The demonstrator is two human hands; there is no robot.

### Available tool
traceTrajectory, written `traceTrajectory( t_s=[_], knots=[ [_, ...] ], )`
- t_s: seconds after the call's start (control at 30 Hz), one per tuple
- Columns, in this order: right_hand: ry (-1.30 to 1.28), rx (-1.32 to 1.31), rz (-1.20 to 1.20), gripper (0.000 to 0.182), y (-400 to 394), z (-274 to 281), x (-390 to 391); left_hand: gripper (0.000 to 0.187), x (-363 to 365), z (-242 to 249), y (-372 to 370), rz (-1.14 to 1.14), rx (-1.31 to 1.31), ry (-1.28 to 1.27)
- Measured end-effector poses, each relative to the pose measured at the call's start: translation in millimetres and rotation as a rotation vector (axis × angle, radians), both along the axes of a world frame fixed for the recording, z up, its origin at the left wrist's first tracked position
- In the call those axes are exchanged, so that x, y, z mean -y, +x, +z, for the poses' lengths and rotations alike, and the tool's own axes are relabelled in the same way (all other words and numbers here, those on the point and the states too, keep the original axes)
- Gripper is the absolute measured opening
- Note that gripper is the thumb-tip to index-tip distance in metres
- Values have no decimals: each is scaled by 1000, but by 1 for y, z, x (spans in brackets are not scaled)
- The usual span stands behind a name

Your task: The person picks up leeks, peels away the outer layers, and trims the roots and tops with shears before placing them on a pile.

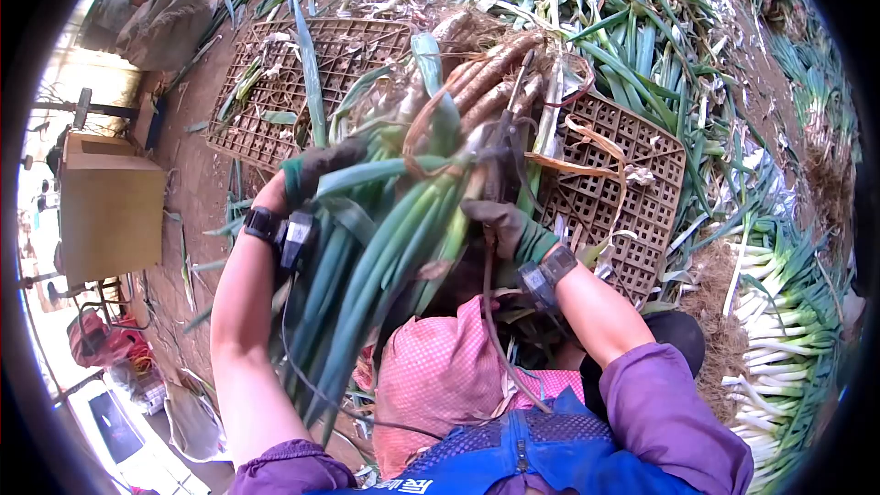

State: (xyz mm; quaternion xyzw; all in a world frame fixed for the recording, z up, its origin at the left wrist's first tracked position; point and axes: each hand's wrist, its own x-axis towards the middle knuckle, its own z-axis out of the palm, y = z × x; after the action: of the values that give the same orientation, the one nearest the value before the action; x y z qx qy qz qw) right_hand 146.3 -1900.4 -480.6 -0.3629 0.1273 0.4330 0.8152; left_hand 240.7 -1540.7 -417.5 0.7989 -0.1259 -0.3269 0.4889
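Note:
A bundle of long green onions [394, 238] lies across the middle, its roots and brown-skinned shanks toward the far side and its green leaves hanging toward me. My left hand [321, 170], in a dark glove with a green cuff, is closed around the leaves on the left; some fingers are hidden. In a similar glove, my right hand [506, 225] grips what looks like an air blow gun [500, 165]. Its thin nozzle points away, beside the shanks. A brown hose [495, 330] runs down from that hand toward my body.
Brown plastic grates [632, 183] lie under and beside the bundle. Cut leaves [587, 0] are heaped beyond. White-stemmed green onions [779, 357] are stacked at the right. A tan box [110, 211] stands left. Pink checked cloth [431, 367] covers my lap.

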Motion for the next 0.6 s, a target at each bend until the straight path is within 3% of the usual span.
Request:
traceTrajectory(
  t_s=[0.07, 0.13, 0.23, 0.27, 0.3, 0.33, 0.37, 0.47, 0.5, 0.57, 0.6],
  knots=[
    [33, -237, -67, 41, -22, -35, 8, 35, 19, 23, -32, -102, -26, -5],
    [5, -262, -130, 40, -37, -49, 13, 34, 39, 34, -49, 154, -407, -90],
    [-148, -120, -199, 37, -44, -49, 21, 33, 13, 34, -47, 359, -314, 131],
    [-259, -77, -207, 37, -42, -38, 24, 33, 6, 26, -46, 520, -276, -75],
    [-461, 136, -144, 41, -44, -38, 22, 33, -26, -11, -27, 473, -285, 133],
    [-469, 119, -165, 43, -42, -29, 21, 43, -58, -52, -16, 421, -199, 105],
    [-477, 101, -185, 46, -41, -20, 22, 48, -35, -32, -18, 367, 26, 574],
    [-426, 31, -240, 32, -49, -8, 29, 54, 17, -7, -28, 322, 198, 1111],
    [-418, -18, -245, 28, -53, -1, 33, 50, 42, 3, -50, 393, 588, 1151],
    [-648, 121, -317, 19, -71, 10, 40, 45, 75, 11, -73, 343, 1143, 797],
    [-767, 219, -307, 18, -83, 28, 47, 41, 96, 17, -91, 254, 939, 593]
  ],
)
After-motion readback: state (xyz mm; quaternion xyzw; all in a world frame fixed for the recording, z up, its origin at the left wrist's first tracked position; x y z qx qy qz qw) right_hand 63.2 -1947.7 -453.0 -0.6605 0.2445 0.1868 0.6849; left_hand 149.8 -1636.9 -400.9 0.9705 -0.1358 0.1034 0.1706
